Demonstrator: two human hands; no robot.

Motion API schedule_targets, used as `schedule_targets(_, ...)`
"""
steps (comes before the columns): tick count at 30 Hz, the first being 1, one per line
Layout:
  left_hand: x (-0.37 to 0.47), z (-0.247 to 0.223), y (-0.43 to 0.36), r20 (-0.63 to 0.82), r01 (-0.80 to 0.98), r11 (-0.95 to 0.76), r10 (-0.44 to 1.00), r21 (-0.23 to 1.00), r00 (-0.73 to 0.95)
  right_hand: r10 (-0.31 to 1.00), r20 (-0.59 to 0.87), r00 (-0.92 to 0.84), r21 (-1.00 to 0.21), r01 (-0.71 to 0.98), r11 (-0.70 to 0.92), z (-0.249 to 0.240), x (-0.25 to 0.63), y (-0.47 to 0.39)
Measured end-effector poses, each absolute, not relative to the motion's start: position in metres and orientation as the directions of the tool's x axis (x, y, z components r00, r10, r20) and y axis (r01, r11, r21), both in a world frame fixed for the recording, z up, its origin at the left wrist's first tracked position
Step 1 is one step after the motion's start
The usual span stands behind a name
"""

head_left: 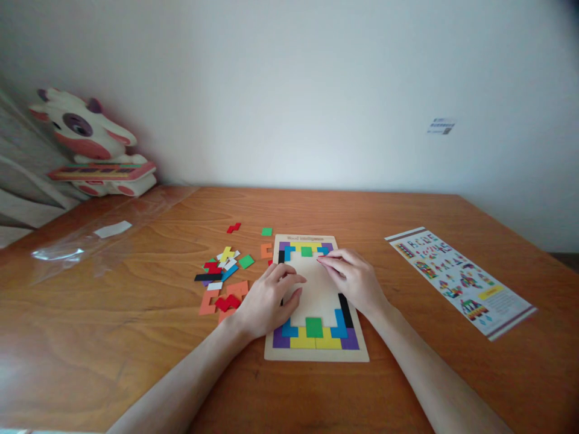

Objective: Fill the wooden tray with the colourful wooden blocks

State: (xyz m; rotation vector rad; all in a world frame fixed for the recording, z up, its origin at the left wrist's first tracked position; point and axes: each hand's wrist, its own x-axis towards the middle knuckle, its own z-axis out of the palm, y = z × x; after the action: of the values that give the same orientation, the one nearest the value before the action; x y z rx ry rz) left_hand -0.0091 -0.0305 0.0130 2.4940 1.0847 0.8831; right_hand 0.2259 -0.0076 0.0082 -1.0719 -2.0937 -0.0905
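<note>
A wooden puzzle board (312, 355) lies flat in front of me, its printed heading at the far end. Purple, yellow, blue, black and green pieces line parts of its frame, and bare wood shows in the middle. One green square (314, 327) sits at the near end, another green square (306, 251) at the far end. Over the board's left side rests my left hand (270, 299), fingers curved and apart, holding nothing. My right hand (355, 278) pinches a small red puzzle piece (321, 259) above the upper right of the board; the fingers hide most of it.
Loose coloured pieces, among them a black bar (208, 277) and an orange piece (208, 302), are heaped left of the board. An instruction sheet (461, 280) lies at the right. Clear plastic wrapping (85, 253) and a toy cow keyboard (104, 172) occupy the left.
</note>
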Motion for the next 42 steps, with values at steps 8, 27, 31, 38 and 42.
schedule_targets(8,-0.008,0.014,-0.031,0.431,0.559,-0.682,0.731,0.472,0.529,0.675,0.548,-0.494,-0.115,0.754,0.646,0.002,0.217,-0.002)
schedule_targets(27,-0.009,0.011,-0.03,0.398,0.563,-0.685,0.728,0.462,0.559,0.767,0.427,-0.479,-0.082,0.824,0.56,0.004,0.197,-0.021)
schedule_targets(31,-0.009,0.012,-0.03,0.398,0.557,-0.697,0.716,0.453,0.573,0.79,0.398,-0.465,-0.056,0.848,0.527,0.007,0.198,-0.022)
schedule_targets(38,-0.009,0.013,-0.03,0.38,0.557,-0.708,0.705,0.434,0.599,0.795,0.398,-0.458,-0.127,0.831,0.542,0.008,0.2,-0.021)
schedule_targets(42,-0.009,0.012,-0.031,0.366,0.56,-0.706,0.705,0.433,0.607,0.795,0.381,-0.472,-0.158,0.814,0.559,0.006,0.202,-0.021)
